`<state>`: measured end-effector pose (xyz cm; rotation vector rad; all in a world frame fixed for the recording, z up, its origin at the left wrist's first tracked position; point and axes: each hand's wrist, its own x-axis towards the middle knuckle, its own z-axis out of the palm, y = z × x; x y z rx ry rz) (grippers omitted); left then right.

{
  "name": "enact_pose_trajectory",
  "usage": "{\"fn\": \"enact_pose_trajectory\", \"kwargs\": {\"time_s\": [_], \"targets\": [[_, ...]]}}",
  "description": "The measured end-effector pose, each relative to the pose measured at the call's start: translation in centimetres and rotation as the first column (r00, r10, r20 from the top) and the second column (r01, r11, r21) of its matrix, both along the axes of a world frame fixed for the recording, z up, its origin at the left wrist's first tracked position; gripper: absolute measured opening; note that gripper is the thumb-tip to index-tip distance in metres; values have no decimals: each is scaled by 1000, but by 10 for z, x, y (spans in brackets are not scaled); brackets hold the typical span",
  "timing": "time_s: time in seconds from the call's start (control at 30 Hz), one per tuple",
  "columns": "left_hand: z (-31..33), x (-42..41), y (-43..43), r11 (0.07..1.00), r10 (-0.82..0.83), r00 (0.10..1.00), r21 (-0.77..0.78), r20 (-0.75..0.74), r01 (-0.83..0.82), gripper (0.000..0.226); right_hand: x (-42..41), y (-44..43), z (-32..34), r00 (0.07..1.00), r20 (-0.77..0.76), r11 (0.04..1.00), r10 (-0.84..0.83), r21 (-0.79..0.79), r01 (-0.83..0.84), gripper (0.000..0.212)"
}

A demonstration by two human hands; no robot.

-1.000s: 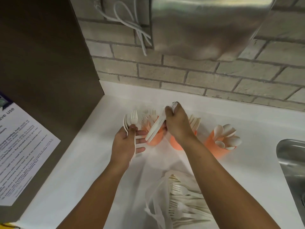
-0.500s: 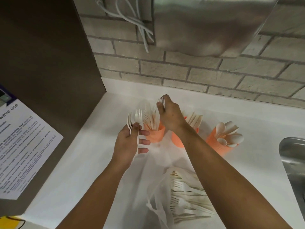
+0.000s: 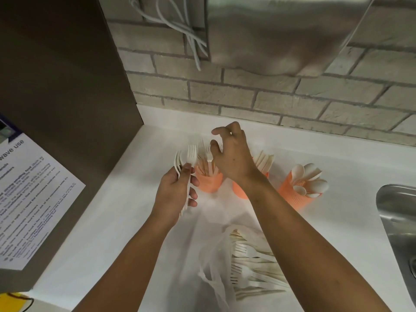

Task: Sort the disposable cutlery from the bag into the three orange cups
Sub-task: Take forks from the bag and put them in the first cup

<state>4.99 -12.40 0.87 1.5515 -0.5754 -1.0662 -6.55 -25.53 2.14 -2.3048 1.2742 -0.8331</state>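
Note:
Three orange cups stand in a row on the white counter. The left cup holds several white forks, the middle cup holds knives, and the right cup holds spoons. My left hand grips a small bunch of white forks just left of the left cup. Above that cup hovers my right hand, its fingers loosely spread and holding nothing. Nearer to me, a clear plastic bag lies on the counter with several white forks spilling from it.
A steel sink is set into the counter at the right. A brown appliance with a printed notice fills the left. Behind the cups rises a brick wall with a steel dispenser and white cords.
My right hand lowered a bundle of forks into the left cup, let go and lifted its fingers away. My left hand kept its hold on its forks.

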Motion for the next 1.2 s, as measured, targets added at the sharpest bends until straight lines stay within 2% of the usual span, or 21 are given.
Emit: {"fn": "enact_pose_trajectory", "kwargs": {"time_s": [0.1,0.17,0.27,0.4,0.5,0.67,0.9,1.1,1.2], "targets": [[5,-3,1,999,-32,999,-22,15,32,35,1,8,12,978,195,973,71,201,-111,23],[6,-4,2,996,-74,995,-46,59,77,34,1,15,21,968,223,925,115,330,-186,20],[9,-6,4,986,-146,985,-69,97,153,39,-2,21,27,955,247,861,164,438,-261,20],[14,-6,10,970,-233,972,-71,-10,232,46,-10,18,22,921,351,833,171,447,-325,14],[20,-4,14,951,-304,950,-74,-66,299,46,-15,18,24,864,479,758,154,504,-414,14],[29,-2,17,913,-407,886,-75,-220,401,49,-20,15,30,861,461,688,215,554,-468,14],[27,-3,15,907,-418,894,-24,-159,420,51,-29,12,36,880,442,746,175,524,-412,8],[26,-5,12,901,-431,884,-29,-181,434,51,-23,10,31,854,471,673,221,560,-484,11],[24,-5,10,905,-422,885,-35,-195,423,52,-23,9,31,849,476,679,228,547,-490,5]]}}
